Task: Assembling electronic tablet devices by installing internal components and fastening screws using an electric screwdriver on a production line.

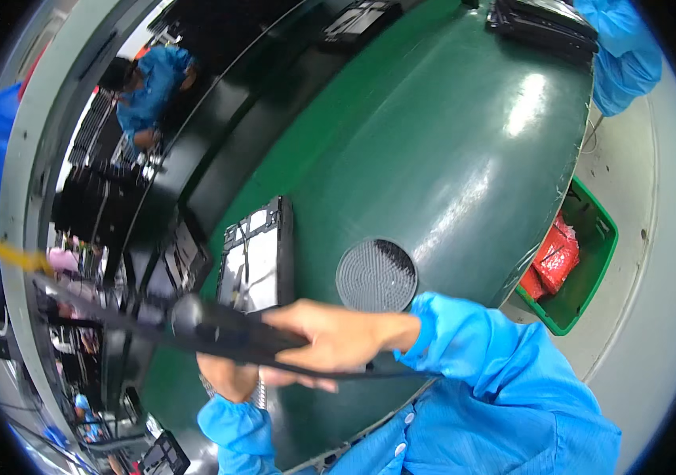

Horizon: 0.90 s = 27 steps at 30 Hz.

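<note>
**Black panel held up over the green table**

Green and glossy, the table (449, 142) curves across the head view, with a round black mesh pad (376, 275) lying on it near my edge. Beside that pad lies an open flat device (257, 255), its inner side up, showing pale sheet and wiring.

Both my hands are raised just in front of me. My right hand (330, 336) has its fingers (298, 378) wrapped shut around a thin black panel (195, 323), which runs out to the left, tilted and off the table. My left hand (231, 376) sits beneath it, closed on the lower edge as far as I can tell.

I judge I am mid-carry, handling the panel. A next move would call for levelling it and keeping both grips firm.

Right of the table stands a green bin (591, 261) with red bags (556, 257). Another worker (152, 87) in blue stands far left.
</note>
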Each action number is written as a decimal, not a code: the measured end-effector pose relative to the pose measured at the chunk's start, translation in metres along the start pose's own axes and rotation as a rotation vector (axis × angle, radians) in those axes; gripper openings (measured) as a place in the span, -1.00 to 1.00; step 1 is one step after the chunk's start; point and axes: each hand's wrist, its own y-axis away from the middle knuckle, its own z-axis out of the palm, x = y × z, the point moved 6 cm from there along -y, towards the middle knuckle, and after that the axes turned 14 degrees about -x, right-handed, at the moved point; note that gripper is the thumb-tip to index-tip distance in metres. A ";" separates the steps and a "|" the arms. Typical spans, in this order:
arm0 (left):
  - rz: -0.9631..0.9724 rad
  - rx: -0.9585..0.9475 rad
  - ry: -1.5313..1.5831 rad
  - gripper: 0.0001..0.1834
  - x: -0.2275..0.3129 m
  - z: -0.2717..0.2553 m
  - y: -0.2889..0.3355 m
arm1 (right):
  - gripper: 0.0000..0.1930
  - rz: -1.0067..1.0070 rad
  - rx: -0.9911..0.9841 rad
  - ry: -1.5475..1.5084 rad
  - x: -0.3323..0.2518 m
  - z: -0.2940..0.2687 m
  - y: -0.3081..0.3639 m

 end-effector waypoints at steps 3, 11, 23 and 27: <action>-0.088 0.078 0.016 -0.42 0.066 0.030 0.024 | -0.66 0.082 0.178 0.114 -0.003 -0.019 0.023; 0.041 -0.028 0.404 -0.49 0.147 0.057 0.075 | -0.43 -0.190 0.532 0.473 -0.035 -0.068 0.059; 0.098 -0.115 0.653 -0.44 0.126 0.064 0.051 | -0.40 -0.267 0.568 0.652 -0.017 -0.082 0.060; 0.044 0.042 0.686 -0.48 0.107 0.064 0.045 | -0.39 -0.282 0.558 0.638 -0.019 -0.087 0.060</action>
